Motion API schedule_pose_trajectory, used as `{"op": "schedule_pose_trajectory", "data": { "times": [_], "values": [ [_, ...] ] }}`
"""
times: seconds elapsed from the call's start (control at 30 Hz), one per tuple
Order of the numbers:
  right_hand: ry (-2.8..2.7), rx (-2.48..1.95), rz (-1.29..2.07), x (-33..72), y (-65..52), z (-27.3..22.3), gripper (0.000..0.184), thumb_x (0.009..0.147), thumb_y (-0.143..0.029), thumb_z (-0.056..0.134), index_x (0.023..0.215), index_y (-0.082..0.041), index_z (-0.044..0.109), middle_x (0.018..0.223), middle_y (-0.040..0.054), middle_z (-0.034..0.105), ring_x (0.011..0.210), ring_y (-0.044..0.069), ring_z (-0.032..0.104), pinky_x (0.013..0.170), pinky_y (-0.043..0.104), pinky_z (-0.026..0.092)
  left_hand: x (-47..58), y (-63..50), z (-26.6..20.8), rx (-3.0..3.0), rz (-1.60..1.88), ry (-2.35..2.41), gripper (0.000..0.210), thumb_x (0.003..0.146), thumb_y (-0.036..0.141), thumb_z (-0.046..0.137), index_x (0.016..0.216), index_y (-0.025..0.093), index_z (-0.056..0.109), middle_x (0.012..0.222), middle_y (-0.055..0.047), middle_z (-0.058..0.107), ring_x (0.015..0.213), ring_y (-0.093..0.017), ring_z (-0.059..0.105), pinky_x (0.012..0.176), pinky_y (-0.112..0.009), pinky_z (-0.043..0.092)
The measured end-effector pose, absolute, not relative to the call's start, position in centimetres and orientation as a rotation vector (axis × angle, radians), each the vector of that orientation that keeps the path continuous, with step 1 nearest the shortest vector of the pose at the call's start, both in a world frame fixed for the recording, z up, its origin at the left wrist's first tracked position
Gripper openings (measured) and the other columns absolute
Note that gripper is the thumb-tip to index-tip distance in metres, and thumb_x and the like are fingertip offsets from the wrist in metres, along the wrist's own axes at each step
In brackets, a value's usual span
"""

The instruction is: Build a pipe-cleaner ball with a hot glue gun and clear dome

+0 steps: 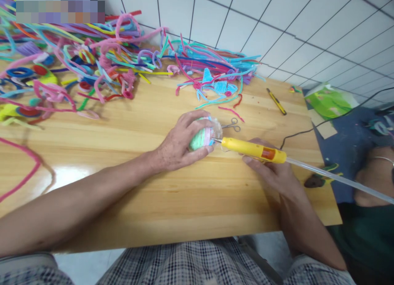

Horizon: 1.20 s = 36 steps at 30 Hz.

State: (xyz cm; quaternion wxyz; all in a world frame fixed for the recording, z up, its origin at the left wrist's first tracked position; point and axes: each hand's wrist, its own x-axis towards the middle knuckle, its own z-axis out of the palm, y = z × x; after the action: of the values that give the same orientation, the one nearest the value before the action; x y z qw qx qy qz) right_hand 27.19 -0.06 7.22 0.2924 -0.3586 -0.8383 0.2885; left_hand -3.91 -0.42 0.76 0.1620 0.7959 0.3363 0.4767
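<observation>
My left hand (181,143) is wrapped round a small roundish piece of pipe cleaners (200,140), striped green, pink and blue, near the middle of the table. In my right hand (271,170) is a yellow hot glue gun (246,147), with a long clear glue stick (338,176) sticking out of its back end. The metal nozzle points left and meets the right side of the striped piece; whether it touches cannot be made out. Small scissors (234,125) lie just beyond, their blades partly hidden behind a clear whitish patch by my left fingers.
Heaps of coloured pipe cleaners (104,59) cover the back left of the wooden table (129,219). A yellow utility knife (276,101) lies at the back right, pliers (320,178) at the right edge. A black cable (303,132) crosses that edge. Another person's arm (377,174) is at far right.
</observation>
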Motion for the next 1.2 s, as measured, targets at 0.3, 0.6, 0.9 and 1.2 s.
{"op": "schedule_pose_trajectory", "data": {
  "times": [0.3,0.6,0.9,1.2],
  "values": [
    [-2.247,-0.942,0.759,27.11,0.04,7.37,0.007,0.103,-0.027,0.073,0.109,-0.031,0.072,0.101,-0.0002,0.076,0.086,0.018,0.073,0.076,0.032,0.059,-3.76,-0.35,0.77,2.256,1.392,0.917,0.052,0.105,0.04,0.068,0.153,0.028,0.05,0.154,-0.017,0.056,0.149,-0.033,0.056,0.125,-0.058,0.05],
    [-2.246,-0.977,0.796,27.29,-0.04,7.47,0.007,0.104,-0.027,0.073,0.11,-0.03,0.072,0.1,0.0004,0.076,0.084,0.019,0.071,0.074,0.034,0.059,-3.73,-0.32,0.75,2.254,1.391,0.921,0.05,0.107,0.043,0.067,0.152,0.028,0.051,0.153,-0.017,0.057,0.149,-0.032,0.056,0.124,-0.057,0.05],
    [-2.23,-0.984,0.799,27.14,-0.03,7.44,0.004,0.103,-0.032,0.074,0.106,-0.031,0.071,0.097,0.0008,0.075,0.082,0.019,0.07,0.072,0.035,0.059,-3.71,-0.31,0.76,2.247,1.387,0.933,0.051,0.105,0.043,0.067,0.152,0.029,0.052,0.153,-0.016,0.058,0.149,-0.033,0.057,0.124,-0.057,0.05],
    [-2.21,-1.026,0.801,27.26,-0.23,7.24,0.006,0.103,-0.034,0.074,0.107,-0.031,0.071,0.097,0.0008,0.075,0.082,0.02,0.069,0.073,0.035,0.059,-3.73,-0.32,0.72,2.219,1.399,0.905,0.053,0.104,0.04,0.07,0.152,0.029,0.052,0.154,-0.017,0.058,0.149,-0.034,0.056,0.125,-0.059,0.049]
  ]
}}
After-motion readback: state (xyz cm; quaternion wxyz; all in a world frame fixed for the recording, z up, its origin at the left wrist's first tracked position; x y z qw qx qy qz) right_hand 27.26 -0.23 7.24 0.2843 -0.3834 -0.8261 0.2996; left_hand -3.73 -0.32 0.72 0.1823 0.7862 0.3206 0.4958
